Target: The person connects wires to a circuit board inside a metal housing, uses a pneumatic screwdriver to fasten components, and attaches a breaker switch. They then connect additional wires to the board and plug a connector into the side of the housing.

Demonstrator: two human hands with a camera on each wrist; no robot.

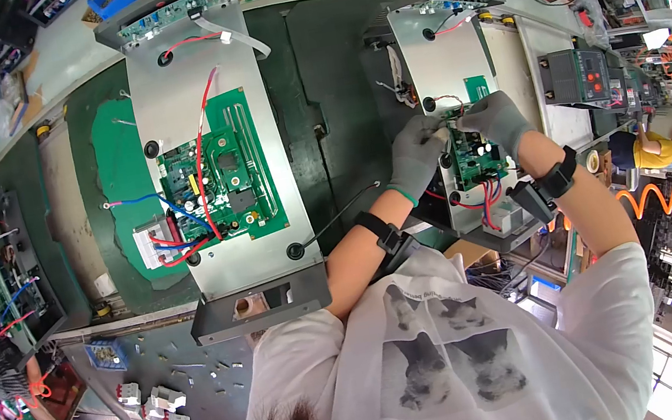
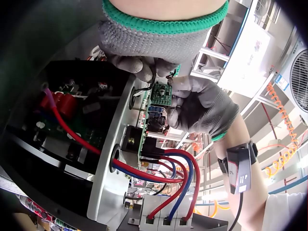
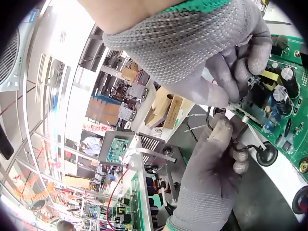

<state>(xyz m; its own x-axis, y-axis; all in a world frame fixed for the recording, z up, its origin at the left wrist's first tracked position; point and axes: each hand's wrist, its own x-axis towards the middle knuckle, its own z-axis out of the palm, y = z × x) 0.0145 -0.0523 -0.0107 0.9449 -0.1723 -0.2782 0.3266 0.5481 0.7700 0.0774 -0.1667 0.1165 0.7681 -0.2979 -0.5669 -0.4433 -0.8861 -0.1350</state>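
Note:
Both gloved hands work at the far end of a green circuit board [image 1: 477,157] mounted on the right metal chassis [image 1: 446,61]. My left hand [image 1: 420,157] pinches a thin black wire [image 3: 248,146] beside the board's edge. That wire comes out of a round black grommet [image 3: 267,155] in the metal plate. Opposite it, my right hand [image 2: 202,106] holds a small green board [image 2: 161,94] by its edge, between thumb and curled fingers. The two hands' fingertips are close together. Red and blue wires [image 2: 185,168] run from the chassis to a white terminal block [image 2: 166,211].
A second, larger chassis [image 1: 207,142] with a green board and loose wires lies at the left. Grey boxed units [image 1: 574,75] stand at the right. White switch blocks [image 1: 162,413] and small loose parts lie on the lower left table. Other people are in the background.

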